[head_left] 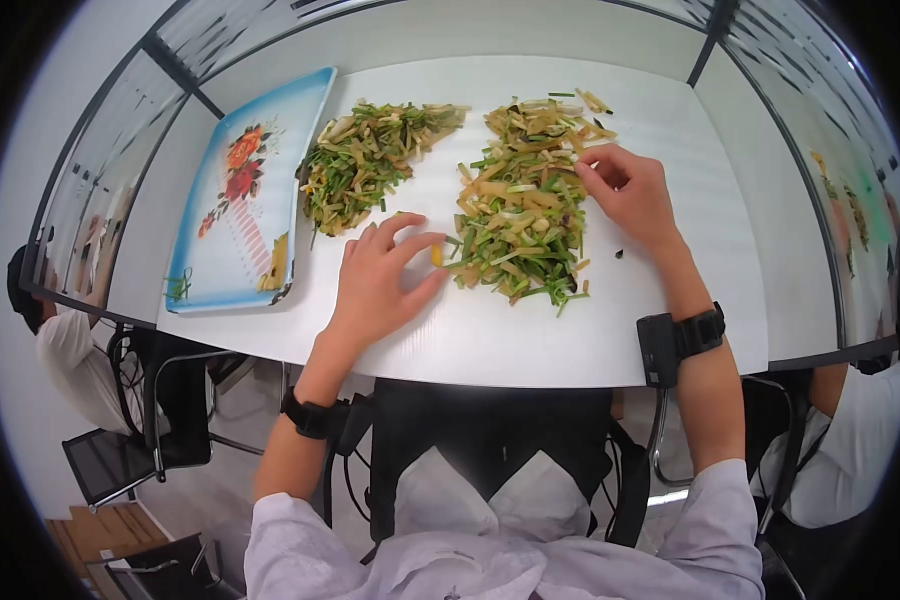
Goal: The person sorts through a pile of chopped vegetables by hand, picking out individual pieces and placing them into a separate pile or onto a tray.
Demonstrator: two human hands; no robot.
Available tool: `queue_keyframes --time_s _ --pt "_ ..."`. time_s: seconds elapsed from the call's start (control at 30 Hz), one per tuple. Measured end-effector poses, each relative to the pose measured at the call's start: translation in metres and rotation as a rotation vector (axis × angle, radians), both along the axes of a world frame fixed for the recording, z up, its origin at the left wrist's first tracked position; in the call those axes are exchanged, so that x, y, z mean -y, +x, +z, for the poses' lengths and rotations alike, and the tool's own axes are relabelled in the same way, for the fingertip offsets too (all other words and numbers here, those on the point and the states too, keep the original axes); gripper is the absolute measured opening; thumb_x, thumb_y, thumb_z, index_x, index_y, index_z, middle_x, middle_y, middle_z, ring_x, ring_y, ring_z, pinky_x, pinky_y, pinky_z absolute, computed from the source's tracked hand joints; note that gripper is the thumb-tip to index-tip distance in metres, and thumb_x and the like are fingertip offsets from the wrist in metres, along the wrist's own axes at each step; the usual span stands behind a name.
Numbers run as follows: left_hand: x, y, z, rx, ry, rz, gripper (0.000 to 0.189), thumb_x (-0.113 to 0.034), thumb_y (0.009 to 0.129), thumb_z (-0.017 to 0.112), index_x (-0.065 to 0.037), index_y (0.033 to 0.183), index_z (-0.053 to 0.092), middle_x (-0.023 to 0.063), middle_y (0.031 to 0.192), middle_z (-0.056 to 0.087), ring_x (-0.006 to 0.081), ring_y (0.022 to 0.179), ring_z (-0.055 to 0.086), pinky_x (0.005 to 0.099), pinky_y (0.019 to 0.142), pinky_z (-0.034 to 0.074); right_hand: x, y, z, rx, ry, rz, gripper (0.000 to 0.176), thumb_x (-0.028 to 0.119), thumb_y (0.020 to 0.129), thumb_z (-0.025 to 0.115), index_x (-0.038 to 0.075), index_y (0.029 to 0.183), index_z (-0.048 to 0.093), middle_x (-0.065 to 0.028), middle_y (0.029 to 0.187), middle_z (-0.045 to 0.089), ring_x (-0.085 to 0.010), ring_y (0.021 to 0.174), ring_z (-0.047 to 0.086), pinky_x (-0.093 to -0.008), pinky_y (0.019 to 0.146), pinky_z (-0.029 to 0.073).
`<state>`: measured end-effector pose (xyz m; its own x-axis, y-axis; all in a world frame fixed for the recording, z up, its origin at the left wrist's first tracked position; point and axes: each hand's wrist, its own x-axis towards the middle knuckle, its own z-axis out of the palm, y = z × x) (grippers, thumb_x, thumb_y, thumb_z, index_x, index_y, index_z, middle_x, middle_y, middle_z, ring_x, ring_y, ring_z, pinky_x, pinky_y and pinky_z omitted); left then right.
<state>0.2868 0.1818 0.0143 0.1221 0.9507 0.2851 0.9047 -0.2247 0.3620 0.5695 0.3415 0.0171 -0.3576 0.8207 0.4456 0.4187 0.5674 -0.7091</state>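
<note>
A long pile of cut green and yellowish vegetable strips lies on the white table in front of me. My left hand is at its left side, palm down with fingers spread, holding nothing. Close to its fingertips lies a small yellow piece. At the pile's upper right edge, my right hand has thumb and forefinger pinched together; whatever is between them is too small to make out. A second pile of similar cut vegetables lies farther left, beside the tray.
A blue-rimmed tray with a flower print stands on the left, bearing a few yellow strips and green bits. Low partitions enclose the white table. Other people sit at both sides.
</note>
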Motion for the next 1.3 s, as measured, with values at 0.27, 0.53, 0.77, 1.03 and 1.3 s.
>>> queue_keyframes --time_s 0.27,0.53,0.77,1.03,1.3 --pt "0.008 -0.037 0.027 0.179 0.004 0.041 0.038 -0.003 0.078 0.074 -0.008 0.115 0.069 0.0055 0.104 0.070 0.0088 0.070 0.061 0.0235 0.062 0.048 0.000 -0.003 -0.001 0.023 -0.007 0.011 0.011 0.016 0.087 0.071 0.006 0.090 0.069 -0.0036 0.066 0.066 -0.0101 0.056 0.058 -0.0248 0.056 0.047" --pt "-0.035 -0.141 0.053 0.197 0.077 0.293 0.040 -0.001 0.088 0.066 -0.006 0.127 0.061 0.0067 0.105 0.070 0.0073 0.070 0.061 0.0244 0.063 0.049 0.002 -0.002 0.004 0.001 -0.037 -0.011 0.010 0.016 0.087 0.070 0.006 0.090 0.069 -0.0030 0.066 0.066 -0.0099 0.056 0.058 -0.0245 0.056 0.047" --pt "0.014 -0.077 0.029 0.160 0.172 0.190 0.019 -0.001 0.085 0.067 -0.006 0.104 0.069 0.0024 0.095 0.070 0.0094 0.065 0.058 0.0237 0.057 0.044 0.002 -0.002 0.001 0.021 -0.043 0.027 0.009 0.015 0.086 0.071 0.006 0.089 0.069 -0.0042 0.069 0.068 -0.0120 0.059 0.061 -0.0254 0.058 0.049" --pt "0.014 -0.015 -0.003 0.095 0.123 0.086 0.019 -0.007 0.079 0.073 -0.011 0.097 0.071 0.0041 0.096 0.067 0.0187 0.060 0.060 0.0286 0.056 0.048 -0.001 -0.001 -0.002 -0.020 -0.039 0.003 0.010 0.016 0.087 0.070 0.007 0.090 0.070 -0.0031 0.065 0.066 -0.0113 0.057 0.059 -0.0255 0.057 0.047" --pt "-0.001 0.013 -0.006 0.034 0.178 -0.045 0.018 -0.016 0.077 0.076 -0.015 0.095 0.071 0.0020 0.091 0.063 0.0218 0.065 0.061 0.0329 0.060 0.048 0.001 -0.002 -0.002 -0.005 -0.021 0.012 0.010 0.017 0.086 0.070 0.007 0.089 0.069 -0.0026 0.065 0.066 -0.0118 0.056 0.058 -0.0259 0.057 0.047"
